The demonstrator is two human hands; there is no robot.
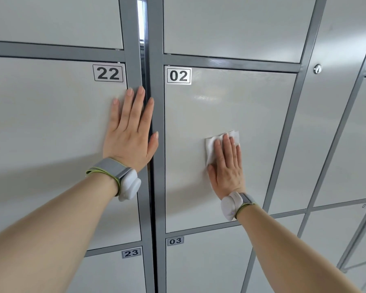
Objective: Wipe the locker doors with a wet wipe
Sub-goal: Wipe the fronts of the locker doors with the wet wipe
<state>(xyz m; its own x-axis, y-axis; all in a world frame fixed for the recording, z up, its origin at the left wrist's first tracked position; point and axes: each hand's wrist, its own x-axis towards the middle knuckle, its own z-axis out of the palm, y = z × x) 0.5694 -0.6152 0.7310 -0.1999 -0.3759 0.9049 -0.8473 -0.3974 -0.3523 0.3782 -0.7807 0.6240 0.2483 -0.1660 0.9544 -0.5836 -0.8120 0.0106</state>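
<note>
Pressed right fingers [225, 149] straight and close together, flat on the wet wipe [210, 149]; pinned it to the door, curled round nothing. Found wipe below and right of the 02 plate [179, 75], about mid-height on locker door 02 [230, 98]. Judged wipe thin, soft, light, damp: likely to bunch or slip under the palm, best held by flat pressure across its middle. Laid left fingers [140, 106] straight, slightly spread, on door 22 [51, 115] and grey frame post [133, 66], left of the plate.
</note>
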